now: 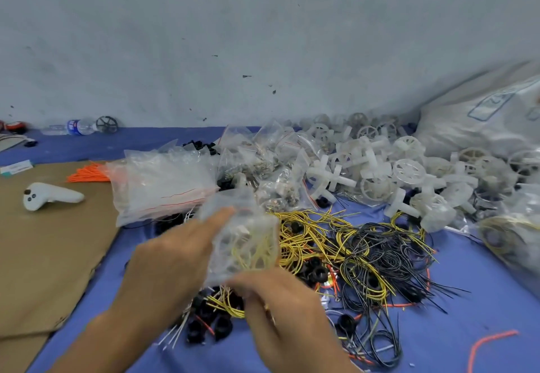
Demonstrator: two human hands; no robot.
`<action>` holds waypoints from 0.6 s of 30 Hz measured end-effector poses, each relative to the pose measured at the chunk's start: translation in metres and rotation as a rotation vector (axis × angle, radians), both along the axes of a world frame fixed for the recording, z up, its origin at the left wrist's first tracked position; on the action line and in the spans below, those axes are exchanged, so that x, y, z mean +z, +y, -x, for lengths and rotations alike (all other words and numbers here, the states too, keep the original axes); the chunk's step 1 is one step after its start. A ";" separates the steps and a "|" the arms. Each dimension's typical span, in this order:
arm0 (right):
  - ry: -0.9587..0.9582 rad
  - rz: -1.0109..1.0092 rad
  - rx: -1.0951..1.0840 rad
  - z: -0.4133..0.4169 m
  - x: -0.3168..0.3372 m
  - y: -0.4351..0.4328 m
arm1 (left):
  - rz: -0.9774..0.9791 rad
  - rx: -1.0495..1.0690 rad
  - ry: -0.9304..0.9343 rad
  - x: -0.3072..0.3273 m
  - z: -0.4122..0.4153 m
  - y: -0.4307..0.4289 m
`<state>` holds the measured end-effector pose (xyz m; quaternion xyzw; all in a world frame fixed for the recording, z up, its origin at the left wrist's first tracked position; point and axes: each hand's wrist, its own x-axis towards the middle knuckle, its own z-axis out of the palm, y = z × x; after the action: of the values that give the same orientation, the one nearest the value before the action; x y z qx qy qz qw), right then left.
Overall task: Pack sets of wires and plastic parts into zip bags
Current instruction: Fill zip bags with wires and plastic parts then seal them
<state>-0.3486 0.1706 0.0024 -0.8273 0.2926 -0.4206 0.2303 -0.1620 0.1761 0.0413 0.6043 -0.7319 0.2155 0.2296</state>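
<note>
Stack of empty bags: a heap of clear zip bags with red seal lines (163, 185) lies at my left, half on the brown cardboard sheet (43, 255). It is near enough to draw the next one without leaning.

My left hand (172, 258): fingers pressed together and laid flat along the left face of the small clear zip bag (245, 235) that I hold up over the blue cloth (467, 299). I would use it as a backing only and not squeeze, or the wire loops inside will spring toward the mouth.

The bag in hand: motion blurs it, but yellow wire (248, 252) and something pale show through the film. I cannot tell whether the seal is closed.

My right hand (280, 308): fingers curled at the bag's lower edge, pinching the film from below. I judge this the filling or closing step. I should tuck every wire end inside first, then run the seal from one corner across.

Loose stock: the tangle of yellow and black wires (365, 250) lies just right of the bag, and the pile of white plastic wheels and cross pieces (394, 174) sits beyond it. Trailing strands could snag as I lift away.
</note>
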 end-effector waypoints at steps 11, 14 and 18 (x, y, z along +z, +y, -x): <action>0.742 -0.024 -0.434 0.020 -0.078 -0.096 | -0.131 0.107 0.409 0.007 -0.005 -0.001; 0.694 0.039 -0.500 0.022 -0.078 -0.098 | -0.158 0.118 0.420 0.001 -0.007 -0.001; 0.447 0.118 -0.549 0.036 -0.064 -0.104 | -0.178 0.069 0.460 -0.007 -0.005 -0.003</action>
<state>-0.3842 0.0664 -0.0614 -0.8012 0.5224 -0.2916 -0.0089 -0.1566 0.1734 0.0343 0.6797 -0.6556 0.0148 0.3286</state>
